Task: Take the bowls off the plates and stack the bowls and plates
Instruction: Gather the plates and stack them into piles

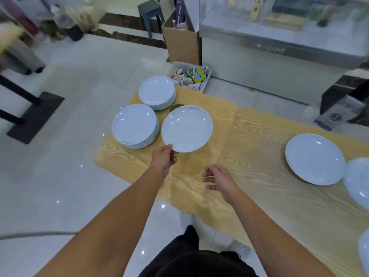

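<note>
While the left hand (164, 156) pinches the near rim of a white plate (187, 128), thumb on top and fingers curled under, the right hand (217, 179) holds nothing: fingers relaxed, loosely curled, apart from the plate, over the wood-grain table (249, 176) at frame centre.

Held plate sits centre frame, roughly level, just right of the near plate stack (134, 124). Can't tell whether its far edge touches the table.

Far plate stack (156, 91) is above the near one, at the table's upper-left corner. A small dark green item (175, 106) shows between it and the held plate; can't identify it.

Right side of frame: a single plate (314, 158) flat on the table. Two more white dishes are cut off by the right edge, one just beside it (359, 180) and one lower (364, 250). Bowl or plate, can't tell.

Beyond the table, top centre: a basket of packets (189, 75) on the floor and a cardboard box (181, 43).
</note>
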